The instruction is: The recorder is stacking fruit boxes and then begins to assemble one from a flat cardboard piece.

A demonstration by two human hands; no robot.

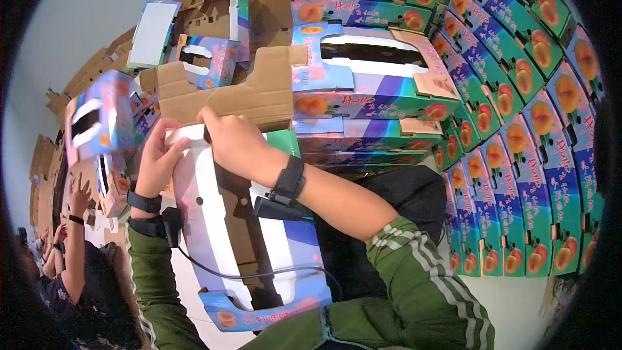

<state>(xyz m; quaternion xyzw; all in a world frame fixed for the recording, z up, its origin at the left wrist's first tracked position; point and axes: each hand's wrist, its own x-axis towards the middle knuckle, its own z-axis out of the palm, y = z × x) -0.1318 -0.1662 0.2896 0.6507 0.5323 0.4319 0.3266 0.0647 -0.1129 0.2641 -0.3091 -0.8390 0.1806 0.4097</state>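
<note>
A printed fruit carton stands in front of me, its top open along a long slot between white inner flaps. My left hand pinches its far left corner, thumb on the white flap and fingers round the outside. At the same far end, my right hand is closed with bent fingers on the edge of the carton, beside the left hand. A brown cardboard end panel stands up just beyond both hands. The right fingertips are partly hidden. Straps with small black devices circle both wrists.
Folded fruit cartons are stacked just beyond on the right. Tall rows of similar cartons line the right side. More open cartons and brown cardboard lie at the far left. Another person's raised hand is at the left near a tilted carton.
</note>
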